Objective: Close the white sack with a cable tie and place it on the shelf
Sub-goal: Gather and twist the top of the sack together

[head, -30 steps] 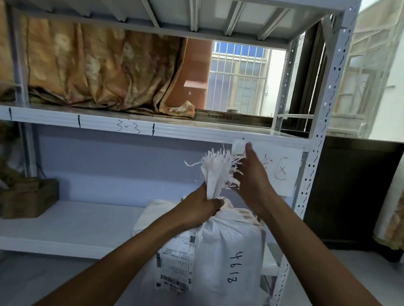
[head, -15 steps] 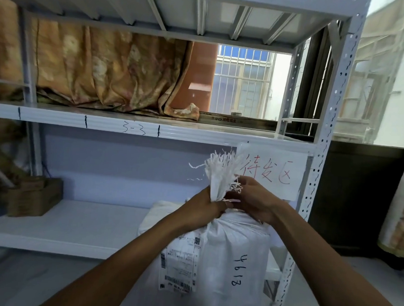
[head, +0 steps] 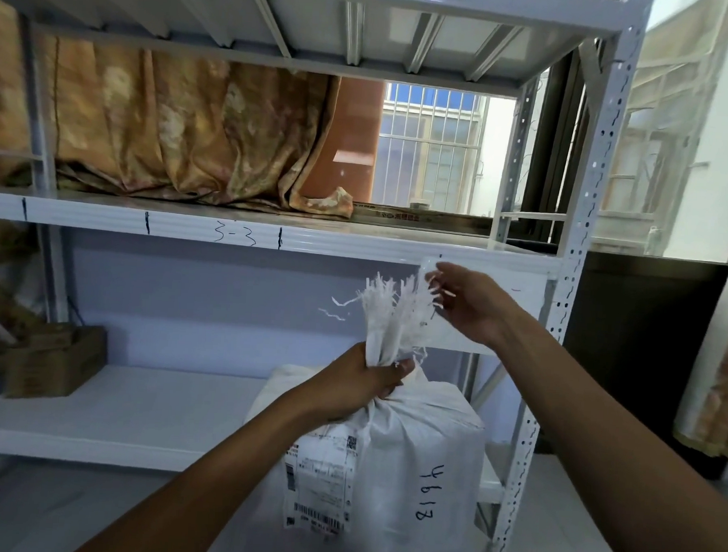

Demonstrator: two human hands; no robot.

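- White steel shelf [head: 136,411]: its lower board looks the likeliest landing spot.
- Sack [head: 407,468] stands before it, beside the right upright [head: 527,432], unshelved.
- Left hand [head: 361,381] clamps the gathered neck [head: 386,344]; squeeze hard, leaving room above the fist for the loop.
- Right hand [head: 474,311] hovers above, fingers loosely apart; whether it pinches a tie, I cannot tell.

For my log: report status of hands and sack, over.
Left hand grips sack neck. Right hand beside frayed top, grip unclear. Sack not yet shelved. White bag behind, on shelf.
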